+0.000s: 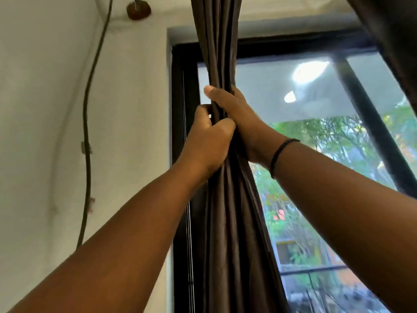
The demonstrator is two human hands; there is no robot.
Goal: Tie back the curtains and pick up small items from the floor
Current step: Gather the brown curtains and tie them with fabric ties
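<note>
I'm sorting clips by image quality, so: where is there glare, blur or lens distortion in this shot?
Head view: the window glass reflects bright blown-out lights at upper right; greenery outside is soft and hazy; the wide lens bows the window frame and stretches the forearms; the left hand and right hand gripping the dark curtain are fairly sharp and evenly lit.

Dark brown curtain [228, 222], bunched, hanging upright

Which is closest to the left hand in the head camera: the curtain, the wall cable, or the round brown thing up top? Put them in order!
From the left hand:
1. Curtain, gripped in it, at centre.
2. Cable, down the wall to the left.
3. Round brown mount, up near the ceiling, upper left.
</note>
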